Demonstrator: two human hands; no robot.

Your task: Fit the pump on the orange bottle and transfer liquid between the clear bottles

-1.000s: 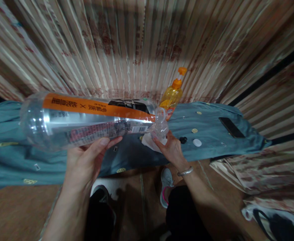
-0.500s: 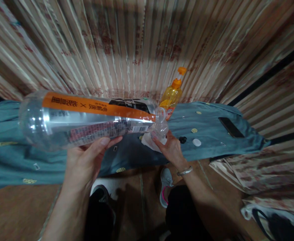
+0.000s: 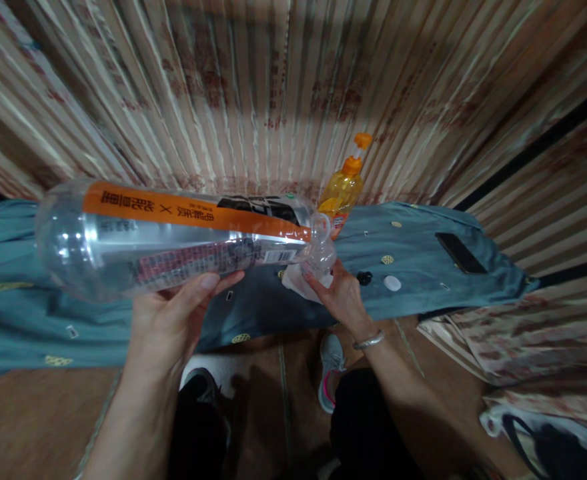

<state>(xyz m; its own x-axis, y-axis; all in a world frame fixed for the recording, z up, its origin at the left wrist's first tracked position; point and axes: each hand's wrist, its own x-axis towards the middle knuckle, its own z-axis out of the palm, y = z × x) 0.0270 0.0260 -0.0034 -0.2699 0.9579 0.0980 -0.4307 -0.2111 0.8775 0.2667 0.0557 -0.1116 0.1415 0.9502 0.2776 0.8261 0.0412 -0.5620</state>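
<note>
A large clear plastic bottle with a silver and orange label lies almost level in the air, its neck pointing right. Under its middle is my left hand, closed around it from below, the thumb on the near side. At the large bottle's mouth my right hand grips a small clear plastic bottle, whose top meets or nearly meets that mouth. Whether the two touch is hard to make out. Something white shows below the small bottle, partly hidden by my right fingers.
Behind my right hand stands an orange pump bottle on the teal cloth. A small black object, a white round cap and a black phone lie to the right. A pleated curtain hangs behind.
Almost nothing differs. The large bottle's base has shifted very slightly left; both hands keep their holds.
</note>
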